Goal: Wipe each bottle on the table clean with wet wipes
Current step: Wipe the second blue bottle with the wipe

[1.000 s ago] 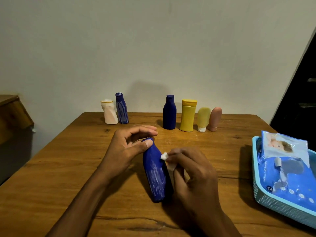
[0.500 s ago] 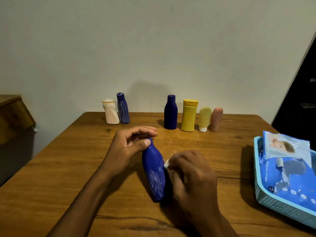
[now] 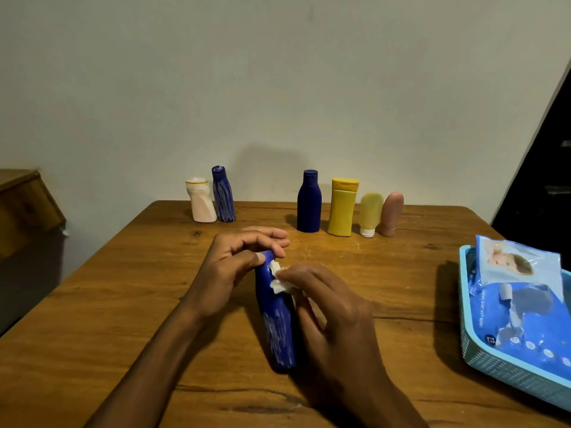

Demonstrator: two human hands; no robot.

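A blue bottle (image 3: 276,322) with white streaks stands tilted on the wooden table (image 3: 123,304) in front of me. My left hand (image 3: 238,267) pinches its cap between thumb and fingers. My right hand (image 3: 333,322) grips a small white wet wipe (image 3: 278,281) and presses it against the bottle's upper right side. Along the far edge stand a white bottle (image 3: 202,200), a streaked blue bottle (image 3: 223,194), a dark blue bottle (image 3: 309,201), a yellow bottle (image 3: 342,206), a pale yellow tube (image 3: 370,213) and a pink tube (image 3: 391,213).
A light blue basket (image 3: 494,362) sits at the table's right edge, with blue wet-wipe packs (image 3: 525,291) in it. A wooden piece of furniture (image 3: 21,205) stands left of the table. A wall runs behind the bottles.
My right hand slid the wipe down the bottle's side, then back up near the neck. My left hand stayed on the cap.
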